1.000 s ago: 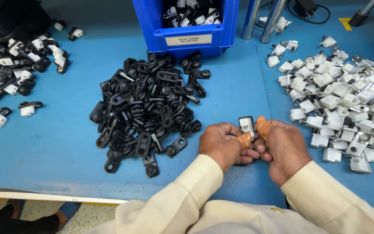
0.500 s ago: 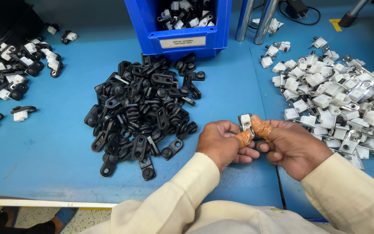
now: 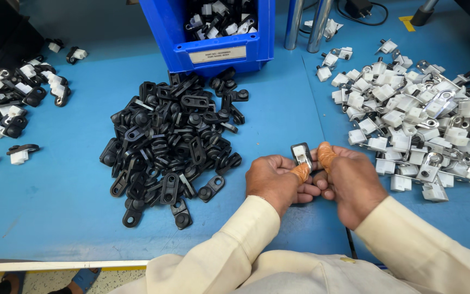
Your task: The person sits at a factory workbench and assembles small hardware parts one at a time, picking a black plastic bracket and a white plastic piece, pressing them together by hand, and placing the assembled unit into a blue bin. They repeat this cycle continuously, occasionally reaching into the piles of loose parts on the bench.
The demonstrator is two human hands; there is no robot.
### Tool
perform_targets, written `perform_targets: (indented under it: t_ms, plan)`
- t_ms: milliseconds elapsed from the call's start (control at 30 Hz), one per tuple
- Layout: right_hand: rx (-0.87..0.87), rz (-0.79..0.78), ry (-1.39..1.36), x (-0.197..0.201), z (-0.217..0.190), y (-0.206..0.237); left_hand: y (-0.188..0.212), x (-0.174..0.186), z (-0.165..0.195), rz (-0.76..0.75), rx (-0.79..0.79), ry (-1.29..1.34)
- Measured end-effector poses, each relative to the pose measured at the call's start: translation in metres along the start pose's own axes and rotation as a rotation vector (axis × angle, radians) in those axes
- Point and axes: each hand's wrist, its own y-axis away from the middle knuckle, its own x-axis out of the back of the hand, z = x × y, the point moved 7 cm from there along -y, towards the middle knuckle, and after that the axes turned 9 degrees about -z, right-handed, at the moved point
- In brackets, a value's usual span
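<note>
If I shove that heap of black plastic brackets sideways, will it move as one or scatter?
Probably scatter: the black brackets lie loose and criss-crossed, with strays already at the edges. Each looks small, rigid and light, so they should slide easily on the smooth blue mat. Flat shapes suggest sliding, not rolling; some may hook together through their holes.

bright even overhead light, soft shadows, sharp focus, slight edge distortion.

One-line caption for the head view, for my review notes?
Left hand and right hand pinch a small black-and-white clip over a blue table, between a black parts pile and a white parts pile.
</note>
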Motion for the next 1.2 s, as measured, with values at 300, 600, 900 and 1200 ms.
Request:
perform_targets:
  t_ms: [300,600,900,1200]
  plan:
    - [0.010,-0.115,0.081,0.006,0.007,0.006,-0.002,-0.001,0.005,-0.065,-0.012,0.037]
    - [-0.019,-0.041,-0.033,0.007,0.012,0.004,0.002,-0.007,0.008,0.000,-0.011,0.058]
    - [0.025,0.032,0.069,0.010,0.009,0.000,0.005,-0.011,0.006,0.057,0.009,0.046]
    - [-0.028,-0.109,0.045,0.019,0.008,0.014,0.005,-0.014,-0.003,0.025,0.075,0.187]
